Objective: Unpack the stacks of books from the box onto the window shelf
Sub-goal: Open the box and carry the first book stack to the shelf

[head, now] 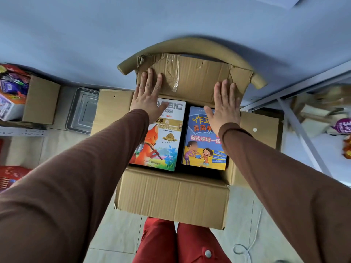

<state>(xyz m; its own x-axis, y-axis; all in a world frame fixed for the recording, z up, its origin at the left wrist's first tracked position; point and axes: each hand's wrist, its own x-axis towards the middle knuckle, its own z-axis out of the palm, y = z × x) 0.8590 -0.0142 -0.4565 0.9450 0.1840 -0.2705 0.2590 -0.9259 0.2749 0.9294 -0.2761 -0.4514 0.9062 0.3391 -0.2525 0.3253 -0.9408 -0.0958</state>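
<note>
Plain brown corrugated cardboard box [173, 196], clear glossy tape strip showing on far flap [190, 76]. Left book [161, 137] showing white cover with grey lettering, gold band, orange fox on green and blue. Right book [204, 141] showing blue cover, yellow and red characters, cartoon children. Brown sleeves [76, 177] covering both arms. Red trousers [171, 242]. Red mesh basket [11, 176] at left.
</note>
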